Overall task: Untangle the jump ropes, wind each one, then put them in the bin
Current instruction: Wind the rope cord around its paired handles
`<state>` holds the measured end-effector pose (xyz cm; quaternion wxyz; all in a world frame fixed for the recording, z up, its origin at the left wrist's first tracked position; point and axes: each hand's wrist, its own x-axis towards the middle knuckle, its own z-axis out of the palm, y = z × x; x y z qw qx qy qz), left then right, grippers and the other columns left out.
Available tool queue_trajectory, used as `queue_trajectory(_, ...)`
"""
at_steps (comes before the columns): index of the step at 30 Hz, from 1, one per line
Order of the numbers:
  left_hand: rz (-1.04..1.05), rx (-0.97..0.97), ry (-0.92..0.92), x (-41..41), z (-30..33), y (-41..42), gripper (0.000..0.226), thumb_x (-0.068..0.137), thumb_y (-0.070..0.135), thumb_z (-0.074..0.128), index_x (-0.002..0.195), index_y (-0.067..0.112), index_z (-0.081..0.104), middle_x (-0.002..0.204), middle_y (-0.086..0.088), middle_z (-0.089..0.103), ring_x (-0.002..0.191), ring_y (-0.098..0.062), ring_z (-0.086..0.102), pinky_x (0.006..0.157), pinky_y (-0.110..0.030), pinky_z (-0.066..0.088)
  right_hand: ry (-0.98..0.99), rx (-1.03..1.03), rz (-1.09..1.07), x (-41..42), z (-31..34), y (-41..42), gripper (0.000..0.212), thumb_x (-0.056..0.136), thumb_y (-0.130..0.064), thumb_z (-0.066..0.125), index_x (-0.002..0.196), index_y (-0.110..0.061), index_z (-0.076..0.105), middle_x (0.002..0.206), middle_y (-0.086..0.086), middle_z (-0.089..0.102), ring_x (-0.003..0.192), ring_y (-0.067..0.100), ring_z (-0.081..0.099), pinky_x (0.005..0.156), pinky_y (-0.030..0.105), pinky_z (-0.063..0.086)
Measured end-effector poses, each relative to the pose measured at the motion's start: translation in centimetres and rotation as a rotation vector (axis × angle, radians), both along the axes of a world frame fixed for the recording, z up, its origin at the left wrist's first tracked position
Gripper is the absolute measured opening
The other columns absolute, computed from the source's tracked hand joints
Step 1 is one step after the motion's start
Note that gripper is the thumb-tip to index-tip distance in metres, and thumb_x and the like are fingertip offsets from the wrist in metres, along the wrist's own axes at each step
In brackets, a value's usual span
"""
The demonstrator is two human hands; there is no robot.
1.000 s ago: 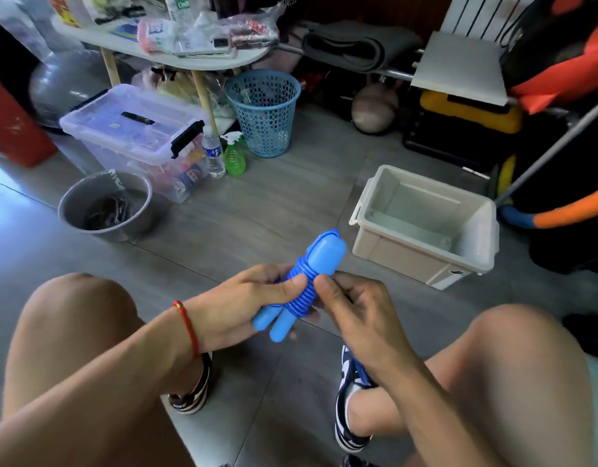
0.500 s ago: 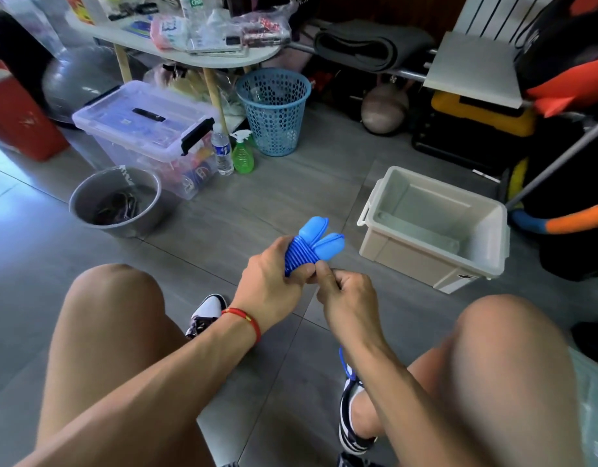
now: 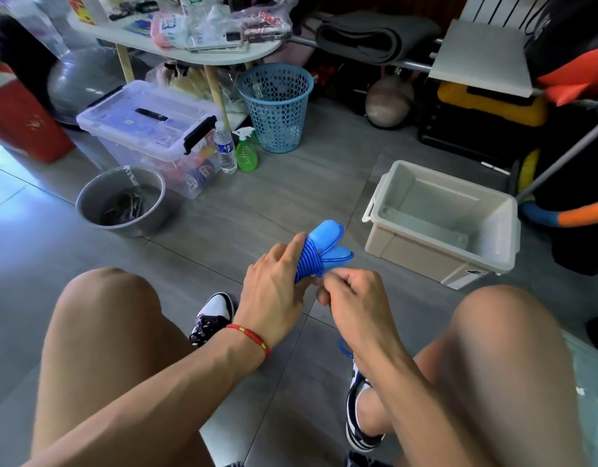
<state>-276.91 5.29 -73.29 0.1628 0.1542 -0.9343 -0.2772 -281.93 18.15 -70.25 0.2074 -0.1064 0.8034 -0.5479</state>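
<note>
Blue jump rope (image 3: 319, 252) wound round its two handles, held above bare grey floor (image 3: 257, 210) between the knees.
Left hand (image 3: 274, 288) wrapped round the coil, index finger along it; right hand (image 3: 353, 291) pinching the cord beneath. Beige bin (image 3: 440, 254) open, near on the right.

My blue rope (image 3: 312, 261) is wound tight around its two handles, whose rounded ends point up and away. The beige bin (image 3: 442, 251) sits open on the floor, nearby to the right.
</note>
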Motion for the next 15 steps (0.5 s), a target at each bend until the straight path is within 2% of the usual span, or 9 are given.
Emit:
queue_trajectory(2,-0.021,-0.022,0.008,0.1,-0.4,0.0,0.074,0.083,0.019,0.076,0.149,0.020,0.044,0.106,-0.002,0.062,0.089,-0.032,0.062,0.075,-0.044,0.051,-0.025,-0.046,-0.030,0.1,0.1,0.0,0.033,0.092,-0.011,0.057,0.067,0.009,0.052,0.044,-0.009,0.037,0.045,0.008,0.029,0.048,0.022,0.027)
queue_trajectory(4,-0.067,0.033,0.030,0.3,-0.4,0.2,0.076,0.085,0.026,0.072,0.153,0.021,0.040,0.113,0.001,0.061,0.094,-0.027,0.060,0.080,-0.041,0.050,-0.058,-0.091,-0.082,-0.2,0.0,0.0,0.047,0.093,-0.029,0.065,0.071,0.011,0.055,0.051,-0.002,0.039,0.052,0.013,0.032,0.053,0.027,0.029)
queue_trajectory(6,-0.146,0.093,0.075,0.7,-0.1,0.6,0.066,0.088,0.026,0.070,0.150,0.022,0.046,0.120,0.005,0.061,0.101,-0.020,0.058,0.090,-0.035,0.047,-0.094,-0.118,-0.131,-0.8,-0.1,0.1,0.067,0.087,-0.053,0.070,0.076,0.012,0.058,0.057,0.006,0.042,0.057,0.015,0.035,0.055,0.029,0.031)
queue_trajectory(8,-0.196,0.168,0.132,0.8,0.6,0.8,0.048,0.091,0.021,0.070,0.137,0.026,0.061,0.125,0.007,0.059,0.107,-0.015,0.057,0.094,-0.030,0.046,-0.107,-0.112,-0.113,-1.0,0.1,0.3,0.083,0.080,-0.071,0.068,0.078,0.011,0.058,0.057,0.013,0.046,0.059,0.016,0.034,0.056,0.029,0.030)
queue_trajectory(10,-0.170,0.419,0.160,0.7,1.6,0.2,0.038,0.092,0.018,0.072,0.128,0.028,0.070,0.123,0.004,0.061,0.109,-0.014,0.061,0.092,-0.027,0.051,-0.067,-0.133,-0.084,-1.2,0.3,0.6,0.077,0.084,-0.065,0.069,0.070,0.009,0.051,0.058,0.016,0.040,0.059,0.017,0.031,0.056,0.030,0.026)
queue_trajectory(12,-0.125,0.767,0.175,0.4,2.5,-0.8,0.037,0.089,0.017,0.075,0.125,0.026,0.072,0.118,-0.003,0.066,0.102,-0.017,0.066,0.088,-0.035,0.057,-0.017,-0.205,-0.039,-1.5,0.5,0.9,0.063,0.091,-0.046,0.070,0.063,0.005,0.045,0.059,0.008,0.031,0.059,0.019,0.026,0.054,0.032,0.022)
queue_trajectory(13,-0.097,0.881,0.148,0.3,2.9,-1.2,0.040,0.088,0.021,0.074,0.128,0.026,0.070,0.119,-0.005,0.067,0.098,-0.020,0.066,0.087,-0.040,0.058,-0.007,-0.249,0.010,-1.5,0.5,1.0,0.059,0.092,-0.041,0.070,0.063,0.005,0.046,0.059,0.006,0.030,0.059,0.019,0.025,0.054,0.032,0.021)
queue_trajectory(15,-0.131,1.090,-0.020,0.3,3.3,-1.8,0.047,0.090,0.029,0.067,0.136,0.022,0.061,0.124,-0.008,0.067,0.100,-0.025,0.068,0.086,-0.046,0.057,-0.012,-0.320,0.103,-1.5,0.7,1.0,0.050,0.090,-0.039,0.070,0.063,0.000,0.057,0.056,0.004,0.035,0.054,0.019,0.029,0.053,0.030,0.025)
